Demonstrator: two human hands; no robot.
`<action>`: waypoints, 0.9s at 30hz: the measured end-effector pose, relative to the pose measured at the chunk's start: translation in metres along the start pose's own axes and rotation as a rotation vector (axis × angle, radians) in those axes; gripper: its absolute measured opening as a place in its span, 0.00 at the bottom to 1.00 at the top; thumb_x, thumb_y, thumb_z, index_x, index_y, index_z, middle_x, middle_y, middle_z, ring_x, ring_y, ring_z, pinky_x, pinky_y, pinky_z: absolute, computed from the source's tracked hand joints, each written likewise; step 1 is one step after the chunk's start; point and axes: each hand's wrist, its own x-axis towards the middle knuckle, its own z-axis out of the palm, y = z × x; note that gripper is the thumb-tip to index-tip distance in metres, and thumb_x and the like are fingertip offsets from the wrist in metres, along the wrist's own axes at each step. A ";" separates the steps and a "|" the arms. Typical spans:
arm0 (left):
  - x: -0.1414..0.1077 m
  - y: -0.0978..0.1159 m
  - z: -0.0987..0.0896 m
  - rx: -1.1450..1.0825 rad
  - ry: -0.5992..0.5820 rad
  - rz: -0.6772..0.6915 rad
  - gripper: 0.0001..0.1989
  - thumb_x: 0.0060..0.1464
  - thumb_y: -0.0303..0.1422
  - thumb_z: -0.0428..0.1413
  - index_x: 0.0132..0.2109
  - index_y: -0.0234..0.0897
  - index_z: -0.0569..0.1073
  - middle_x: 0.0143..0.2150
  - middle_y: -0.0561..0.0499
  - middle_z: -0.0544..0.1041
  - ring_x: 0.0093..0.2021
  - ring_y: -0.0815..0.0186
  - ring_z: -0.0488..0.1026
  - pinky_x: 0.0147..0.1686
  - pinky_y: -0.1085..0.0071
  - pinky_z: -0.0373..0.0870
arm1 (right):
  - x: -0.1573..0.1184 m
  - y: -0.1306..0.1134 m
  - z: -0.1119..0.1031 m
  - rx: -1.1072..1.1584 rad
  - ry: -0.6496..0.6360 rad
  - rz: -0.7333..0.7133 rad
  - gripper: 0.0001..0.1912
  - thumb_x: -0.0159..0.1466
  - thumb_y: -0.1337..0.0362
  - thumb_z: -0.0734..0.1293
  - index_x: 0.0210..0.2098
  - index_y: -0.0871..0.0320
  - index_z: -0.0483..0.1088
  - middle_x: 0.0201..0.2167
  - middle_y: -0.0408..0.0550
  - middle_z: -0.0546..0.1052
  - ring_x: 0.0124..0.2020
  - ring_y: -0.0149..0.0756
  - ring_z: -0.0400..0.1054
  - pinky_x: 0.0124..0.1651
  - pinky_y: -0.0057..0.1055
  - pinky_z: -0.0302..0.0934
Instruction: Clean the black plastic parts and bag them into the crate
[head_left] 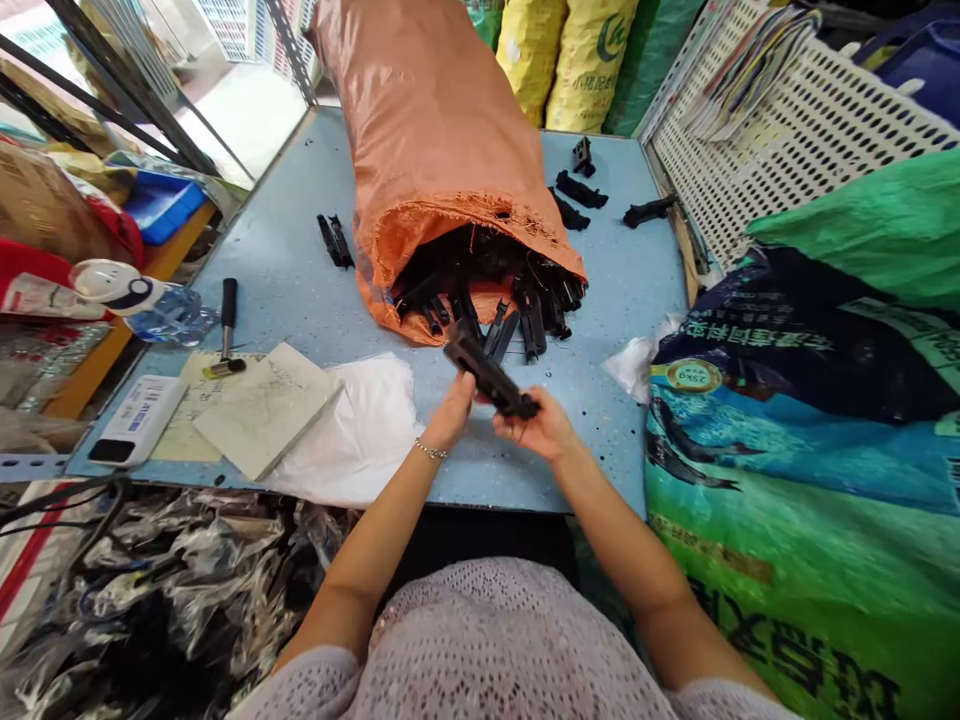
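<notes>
Steady 2-handed hold on the black plastic part [489, 375] above the blue table [600, 430], with the left hand [454, 415] curled against its underside and the right hand [534, 425] pinching its far end, just before the orange woven sack [442, 130].

Here we've got a pale mauve open-knit sweater [487, 640], matching sleeves [315, 685], and a silver chain bracelet [430, 451] on the left wrist [439, 438]!
</notes>
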 end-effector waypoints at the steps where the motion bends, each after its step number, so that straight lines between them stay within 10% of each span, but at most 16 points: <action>1: -0.006 0.004 0.003 -0.052 -0.014 -0.017 0.32 0.60 0.53 0.57 0.63 0.41 0.70 0.62 0.42 0.75 0.63 0.54 0.71 0.59 0.58 0.72 | -0.009 0.008 0.005 -0.024 -0.089 0.085 0.25 0.64 0.47 0.55 0.41 0.59 0.75 0.38 0.59 0.82 0.35 0.47 0.77 0.39 0.46 0.73; 4: -0.030 0.016 0.006 -0.091 0.029 -0.085 0.27 0.58 0.50 0.61 0.58 0.39 0.72 0.48 0.46 0.79 0.43 0.62 0.78 0.40 0.67 0.76 | -0.028 0.016 0.009 -0.332 -0.084 0.068 0.26 0.69 0.46 0.53 0.40 0.57 0.74 0.35 0.55 0.81 0.36 0.45 0.76 0.41 0.42 0.72; 9: -0.058 0.026 0.010 -0.114 0.072 -0.238 0.21 0.52 0.48 0.65 0.42 0.36 0.73 0.37 0.51 0.75 0.27 0.73 0.68 0.24 0.75 0.67 | -0.020 -0.020 0.003 -1.113 0.361 -0.593 0.22 0.71 0.42 0.59 0.46 0.53 0.71 0.45 0.55 0.77 0.46 0.47 0.70 0.53 0.44 0.64; 13: -0.058 0.024 0.020 -0.206 0.074 -0.327 0.23 0.51 0.50 0.64 0.42 0.34 0.74 0.33 0.51 0.74 0.24 0.74 0.66 0.22 0.74 0.65 | -0.001 -0.034 0.014 -1.224 0.263 -0.631 0.26 0.74 0.43 0.52 0.36 0.54 0.69 0.32 0.50 0.75 0.37 0.42 0.69 0.42 0.36 0.61; 19: -0.052 0.027 0.008 -0.180 0.251 -0.285 0.29 0.55 0.52 0.60 0.54 0.35 0.72 0.33 0.50 0.77 0.23 0.72 0.69 0.20 0.75 0.63 | -0.037 0.013 0.036 -1.272 0.026 -0.658 0.27 0.74 0.42 0.53 0.36 0.55 0.70 0.33 0.51 0.75 0.35 0.41 0.67 0.39 0.35 0.60; 23: -0.060 0.016 -0.006 0.020 0.218 -0.303 0.31 0.56 0.44 0.57 0.65 0.42 0.66 0.51 0.45 0.78 0.38 0.62 0.78 0.36 0.66 0.76 | -0.035 0.018 0.029 -1.271 -0.166 -0.590 0.27 0.77 0.50 0.49 0.32 0.54 0.69 0.28 0.46 0.74 0.30 0.36 0.66 0.36 0.32 0.61; 27: -0.075 -0.017 -0.004 0.612 0.210 -0.145 0.35 0.56 0.37 0.58 0.70 0.42 0.62 0.68 0.40 0.66 0.68 0.48 0.62 0.68 0.48 0.58 | 0.025 -0.015 0.002 -1.454 0.272 -0.581 0.16 0.74 0.65 0.54 0.48 0.55 0.73 0.49 0.56 0.76 0.41 0.42 0.70 0.39 0.36 0.65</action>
